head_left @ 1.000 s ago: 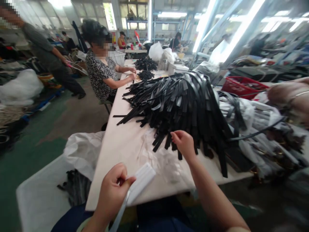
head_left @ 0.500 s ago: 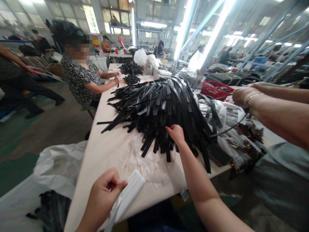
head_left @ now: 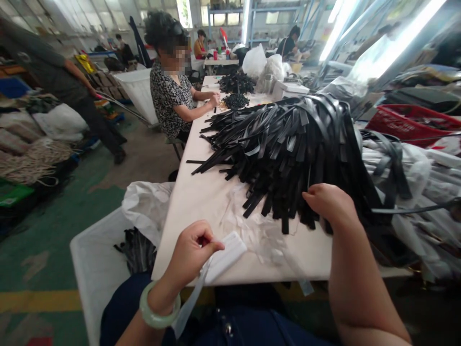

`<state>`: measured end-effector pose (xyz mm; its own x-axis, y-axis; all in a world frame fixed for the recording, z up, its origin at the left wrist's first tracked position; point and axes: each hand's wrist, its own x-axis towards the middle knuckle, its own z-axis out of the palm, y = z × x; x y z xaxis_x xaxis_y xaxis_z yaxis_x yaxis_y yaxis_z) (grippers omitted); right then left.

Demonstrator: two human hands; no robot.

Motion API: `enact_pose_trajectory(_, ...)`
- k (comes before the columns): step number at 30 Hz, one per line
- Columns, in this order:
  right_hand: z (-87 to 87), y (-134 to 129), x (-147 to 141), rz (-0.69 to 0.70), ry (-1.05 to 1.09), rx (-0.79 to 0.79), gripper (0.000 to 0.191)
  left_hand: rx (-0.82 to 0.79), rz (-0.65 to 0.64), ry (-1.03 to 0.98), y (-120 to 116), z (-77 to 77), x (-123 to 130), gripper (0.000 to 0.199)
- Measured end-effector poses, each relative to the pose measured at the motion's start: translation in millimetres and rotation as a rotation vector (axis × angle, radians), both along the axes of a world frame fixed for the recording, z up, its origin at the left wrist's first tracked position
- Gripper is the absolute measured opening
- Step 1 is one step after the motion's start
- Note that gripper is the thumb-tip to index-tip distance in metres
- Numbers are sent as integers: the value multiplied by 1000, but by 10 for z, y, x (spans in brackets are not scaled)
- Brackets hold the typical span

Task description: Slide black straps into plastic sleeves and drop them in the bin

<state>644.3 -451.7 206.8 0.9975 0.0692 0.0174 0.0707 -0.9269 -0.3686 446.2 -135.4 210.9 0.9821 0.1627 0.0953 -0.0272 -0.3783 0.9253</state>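
Note:
My left hand (head_left: 194, 252) is closed in a pinch on a flat bundle of white strips (head_left: 226, 252), held over the table's front edge. One translucent strip (head_left: 192, 302) hangs from it past the wrist, which wears a pale green bangle (head_left: 158, 307). Over the front of a large heap of black straps (head_left: 288, 144), my right hand (head_left: 331, 204) has its fingers pressed together against the strap ends. What lies between those fingertips is hidden. Loose translucent strips (head_left: 259, 230) lie on the table (head_left: 201, 202) between the two hands.
Across the table's left side sits a co-worker (head_left: 173, 96), hands by small black pieces (head_left: 236, 101). A red basket (head_left: 406, 122) and plastic-wrapped goods (head_left: 425, 178) stand at right. A white bin (head_left: 86, 269) with black strips is at lower left. Another person (head_left: 65, 72) walks behind, pulling a cart.
The view has swung left and down, so the table sits further right. The nearby arms at the right have left the view. My left hand still pinches the white strips; my right stays at the heap.

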Motion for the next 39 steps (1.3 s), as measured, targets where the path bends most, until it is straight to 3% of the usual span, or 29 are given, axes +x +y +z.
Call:
enact_pose_trajectory(3, 26, 303, -327, 162, 189, 807, 46, -12, -20, -2, 24, -6, -19, 36)
enact_pose_trajectory(5, 39, 603, -623, 186, 300, 1293, 48, -22, -45, -15, 39, 0, -33, 35)
enact_pose_trajectory(7, 77, 881, -913, 222, 299, 1471, 43, -32, -69, -20, 51, 20, -53, 34)
enact_pose_trajectory(9, 149, 1072, -1134, 341, 234, 1406, 32, -42, -82, -16, 57, 52, -79, 32)
enact_pose_trajectory(11, 242, 1167, -1261, 497, 120, 1226, 25, -48, -91, -6, 61, 87, -109, 32)
enact_pose_trajectory(14, 361, 1202, -1313, 673, -110, 982, 28, -37, -100, 8, 75, 120, -150, 32)
enact_pose_trajectory(17, 416, 1194, -1302, 760, -225, 878, 30, -13, -104, 12, 94, 123, -176, 31)
enact_pose_trajectory(26, 347, 1137, -1329, 712, -292, 853, 29, -23, -68, -16, 93, 110, -196, 33)
enact_pose_trajectory(34, 267, 1153, -1405, 739, -356, 915, 15, -275, -23, 92, 72, 104, -195, 34)
enact_pose_trajectory(39, 301, 1142, -1370, 825, -406, 780, 19, -330, -12, 158, 34, 106, -173, 23)
